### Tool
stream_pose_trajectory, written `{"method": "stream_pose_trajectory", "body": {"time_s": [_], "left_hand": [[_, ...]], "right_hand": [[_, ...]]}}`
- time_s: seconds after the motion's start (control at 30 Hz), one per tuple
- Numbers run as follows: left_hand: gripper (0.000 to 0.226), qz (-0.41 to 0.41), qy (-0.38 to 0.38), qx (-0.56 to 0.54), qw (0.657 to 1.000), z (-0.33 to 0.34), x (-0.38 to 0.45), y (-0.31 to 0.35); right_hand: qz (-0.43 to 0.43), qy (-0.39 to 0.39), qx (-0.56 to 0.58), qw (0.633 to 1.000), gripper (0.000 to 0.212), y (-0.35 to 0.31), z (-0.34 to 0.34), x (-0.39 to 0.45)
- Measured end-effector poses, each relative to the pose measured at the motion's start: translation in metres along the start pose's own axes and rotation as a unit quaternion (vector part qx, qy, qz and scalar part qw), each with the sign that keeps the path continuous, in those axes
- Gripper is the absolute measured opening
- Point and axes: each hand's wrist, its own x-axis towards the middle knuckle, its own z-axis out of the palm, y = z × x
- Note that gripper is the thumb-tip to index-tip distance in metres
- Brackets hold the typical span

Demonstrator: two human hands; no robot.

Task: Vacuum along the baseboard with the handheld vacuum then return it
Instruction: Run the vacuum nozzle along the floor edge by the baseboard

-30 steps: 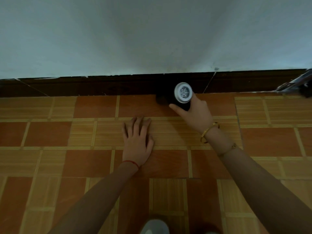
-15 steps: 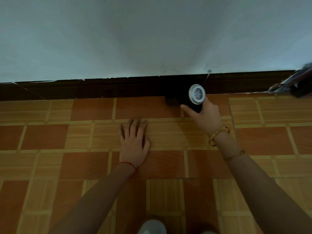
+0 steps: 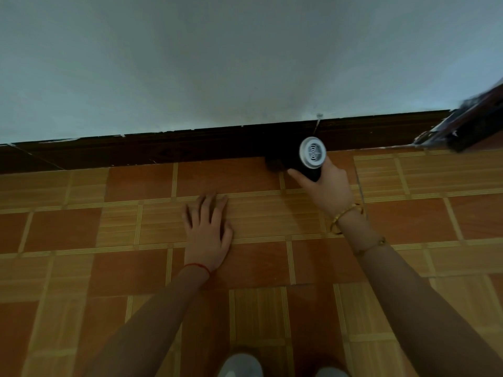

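My right hand (image 3: 328,187) grips a black handheld vacuum (image 3: 309,159) with a round white vented end cap facing me. Its dark nozzle end points left and lies low against the dark brown baseboard (image 3: 190,148) where the floor meets the pale wall. My left hand (image 3: 208,232) rests flat on the tiled floor, fingers spread, holding nothing, to the lower left of the vacuum.
The floor (image 3: 81,235) is orange and tan patterned tile. A dark object with a pale edge (image 3: 468,126) leans in at the far right, over the baseboard. Pale grey knees or shoes (image 3: 239,365) show at the bottom edge.
My right hand has slid the vacuum to the right along the baseboard. My left hand has stayed planted on the floor.
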Motion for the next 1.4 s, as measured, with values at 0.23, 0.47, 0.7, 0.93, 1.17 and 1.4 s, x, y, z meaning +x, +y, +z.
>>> {"method": "stream_pose_trajectory", "body": {"time_s": [0.23,0.47,0.7,0.93,1.17,1.4], "left_hand": [[0.053,-0.001,0.005,0.005,1.0,0.001,0.0,0.001],[0.054,0.003,0.014,0.008,1.0,0.002,-0.001,0.002],[0.054,-0.023,0.027,-0.007,0.999,0.004,0.0,0.011],[0.054,0.013,0.014,-0.041,0.999,0.012,0.008,0.06],[0.055,0.066,-0.034,-0.007,0.997,0.03,0.008,0.084],[0.055,0.067,-0.033,-0.008,0.997,0.028,0.007,0.084]], "right_hand": [[0.058,0.073,0.0,0.996,0.064,0.025,-0.024,-0.011],[0.029,0.015,-0.011,0.999,0.068,0.002,-0.007,-0.011],[0.093,0.118,-0.034,0.988,0.072,0.038,-0.037,-0.013],[0.069,0.025,-0.038,0.997,0.066,0.04,-0.06,-0.016],[0.098,0.031,-0.094,0.99,0.061,0.044,-0.091,-0.041],[0.091,-0.091,-0.117,0.985,0.058,0.036,-0.111,-0.079]]}}
